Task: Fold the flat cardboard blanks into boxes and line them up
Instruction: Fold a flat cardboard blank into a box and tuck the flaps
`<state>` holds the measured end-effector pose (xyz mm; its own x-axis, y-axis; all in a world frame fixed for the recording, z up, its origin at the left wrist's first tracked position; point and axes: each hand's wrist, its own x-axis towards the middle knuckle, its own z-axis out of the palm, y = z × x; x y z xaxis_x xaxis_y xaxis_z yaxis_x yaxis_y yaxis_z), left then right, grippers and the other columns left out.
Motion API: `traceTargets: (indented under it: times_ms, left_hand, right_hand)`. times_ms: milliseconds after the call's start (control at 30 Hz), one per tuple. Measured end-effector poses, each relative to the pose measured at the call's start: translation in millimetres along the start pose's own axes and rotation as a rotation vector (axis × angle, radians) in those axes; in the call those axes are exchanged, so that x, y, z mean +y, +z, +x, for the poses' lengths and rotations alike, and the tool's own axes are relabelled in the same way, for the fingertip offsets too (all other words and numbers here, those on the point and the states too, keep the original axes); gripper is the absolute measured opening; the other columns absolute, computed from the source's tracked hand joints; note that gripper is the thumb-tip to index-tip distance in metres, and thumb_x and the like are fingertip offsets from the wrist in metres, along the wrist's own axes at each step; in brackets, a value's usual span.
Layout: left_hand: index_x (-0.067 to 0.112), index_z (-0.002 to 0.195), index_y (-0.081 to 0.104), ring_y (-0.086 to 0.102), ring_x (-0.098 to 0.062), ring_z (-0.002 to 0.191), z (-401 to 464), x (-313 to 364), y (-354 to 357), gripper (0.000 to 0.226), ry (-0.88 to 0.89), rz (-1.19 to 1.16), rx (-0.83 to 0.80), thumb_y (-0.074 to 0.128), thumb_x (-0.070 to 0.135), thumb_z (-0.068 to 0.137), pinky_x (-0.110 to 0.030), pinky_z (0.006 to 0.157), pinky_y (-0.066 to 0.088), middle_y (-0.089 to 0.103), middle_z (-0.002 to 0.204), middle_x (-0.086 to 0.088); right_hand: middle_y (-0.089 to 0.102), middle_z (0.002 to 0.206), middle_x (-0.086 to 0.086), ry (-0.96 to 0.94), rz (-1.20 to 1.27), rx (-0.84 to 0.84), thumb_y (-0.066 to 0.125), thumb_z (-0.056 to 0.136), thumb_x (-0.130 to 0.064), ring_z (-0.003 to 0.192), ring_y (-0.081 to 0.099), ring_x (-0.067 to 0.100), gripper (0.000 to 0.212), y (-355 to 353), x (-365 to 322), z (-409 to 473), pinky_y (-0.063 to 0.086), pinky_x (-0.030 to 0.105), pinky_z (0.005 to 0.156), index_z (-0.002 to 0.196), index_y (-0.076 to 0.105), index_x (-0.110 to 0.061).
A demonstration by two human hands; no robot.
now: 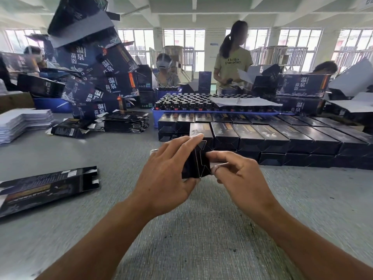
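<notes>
Surface: grey felt-covered worktable (201, 219), workshop behind.
Box: small black cardboard box (196, 162) held end-on above table, just before rows of finished black boxes (262, 136).
Left hand (169, 170): wrapped around box.
Right hand (240, 176): fingertips pinching end flap.
Flat black cardboard blank (46, 187): table, left.

grey counter (191, 229), textured surface. far side: blue tray (159, 115) packed with small dark bottles (181, 102), black caps; loose white sheets (244, 101) lie over the right part of them. stack of white paper (22, 122) at the counter's left edge. blue bin (50, 104) behind it, contents not clear. standing person in a yellow t-shirt (232, 65) across the counter, holding white sheets. seated person (166, 71) beside, partly hidden. row of bright windows (181, 41) on the back wall; metal machinery in front of them, blurred.
</notes>
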<state>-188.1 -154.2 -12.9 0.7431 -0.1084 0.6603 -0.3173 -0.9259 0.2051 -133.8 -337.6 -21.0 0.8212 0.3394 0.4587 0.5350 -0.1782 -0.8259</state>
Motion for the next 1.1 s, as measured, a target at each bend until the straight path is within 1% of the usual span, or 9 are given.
traceTargets:
  times_ms: [133,333,533,667,733,800,900,1000,1100]
  left_hand:
    - [0.032,0.156,0.022,0.035,-0.011,0.137,-0.5,5.2,1.4,0.094,0.024,-0.016,-0.017,0.076,0.037,0.079,-0.045,0.108,0.042,0.040,0.151,0.013]
    - [0.034,0.156,0.020,0.034,-0.008,0.134,-1.3,5.0,2.8,0.095,0.044,-0.011,-0.031,0.075,0.036,0.079,-0.037,0.109,0.040,0.039,0.149,0.014]
    - [0.035,0.156,0.018,0.033,-0.007,0.135,-1.3,8.3,3.5,0.098,0.070,-0.024,-0.024,0.077,0.036,0.077,-0.039,0.108,0.041,0.038,0.149,0.016]
    - [0.035,0.156,0.017,0.031,-0.005,0.135,-1.6,8.1,3.2,0.099,0.057,-0.026,-0.021,0.079,0.036,0.078,-0.038,0.109,0.039,0.038,0.148,0.016]
    - [0.035,0.156,0.017,0.031,-0.005,0.135,-1.8,7.5,3.8,0.099,0.049,-0.024,-0.017,0.078,0.036,0.078,-0.034,0.109,0.035,0.040,0.148,0.015]
    - [0.034,0.156,0.018,0.031,-0.005,0.135,-1.8,6.7,4.4,0.098,0.044,-0.021,-0.008,0.077,0.038,0.078,-0.030,0.108,0.030,0.042,0.148,0.014]
    - [0.034,0.157,0.018,0.032,-0.005,0.136,-1.4,7.0,6.1,0.097,0.058,-0.016,-0.009,0.076,0.040,0.079,-0.024,0.105,0.024,0.044,0.148,0.014]
    - [0.034,0.157,0.017,0.029,-0.007,0.141,-1.8,7.3,9.4,0.094,0.089,-0.007,-0.023,0.074,0.039,0.082,-0.026,0.111,0.020,0.039,0.153,0.014]
    - [0.030,0.157,0.020,0.022,-0.011,0.146,-1.8,5.5,9.7,0.094,0.066,-0.011,0.002,0.072,0.036,0.079,-0.028,0.114,0.016,0.028,0.159,0.009]
  right_hand:
    - [0.073,0.094,-0.016,0.071,0.122,0.052,0.072,0.091,-0.027,0.082,0.071,0.006,0.012,-2.3,1.3,4.3,0.059,0.024,0.070,0.102,0.070,-0.031]
    - [0.078,0.090,-0.006,0.159,0.263,0.005,0.074,0.089,-0.020,0.085,0.074,0.010,0.012,-1.3,0.7,4.6,0.056,0.020,0.069,0.100,0.075,-0.022]
    - [0.076,0.078,-0.005,0.093,0.234,0.067,0.079,0.084,-0.015,0.066,0.068,0.002,0.007,-2.0,-0.1,4.8,0.050,0.012,0.059,0.088,0.076,-0.020]
    - [0.077,0.084,-0.003,0.113,0.207,0.046,0.078,0.086,-0.020,0.078,0.072,0.019,0.007,-3.5,0.7,4.9,0.058,0.023,0.066,0.090,0.076,-0.025]
    - [0.077,0.088,-0.004,0.122,0.199,0.032,0.076,0.087,-0.023,0.084,0.073,0.019,0.008,-3.5,0.8,4.4,0.059,0.026,0.069,0.095,0.074,-0.026]
    - [0.076,0.092,-0.007,0.117,0.200,0.028,0.075,0.087,-0.032,0.087,0.073,0.014,0.016,-2.8,-1.9,2.7,0.059,0.024,0.071,0.101,0.072,-0.029]
    - [0.075,0.101,-0.012,0.101,0.131,-0.020,0.075,0.078,-0.052,0.094,0.071,0.003,0.042,-0.9,-4.5,-0.2,0.059,0.022,0.075,0.116,0.063,-0.039]
    - [0.070,0.109,-0.008,0.153,0.093,-0.012,0.078,0.083,-0.043,0.095,0.071,0.004,0.064,3.1,-3.9,0.0,0.060,0.027,0.080,0.139,0.047,-0.042]
    - [0.073,0.102,-0.002,0.214,0.244,0.083,0.076,0.076,-0.030,0.089,0.073,0.008,0.067,1.2,-4.0,3.9,0.061,0.028,0.074,0.136,0.048,-0.043]
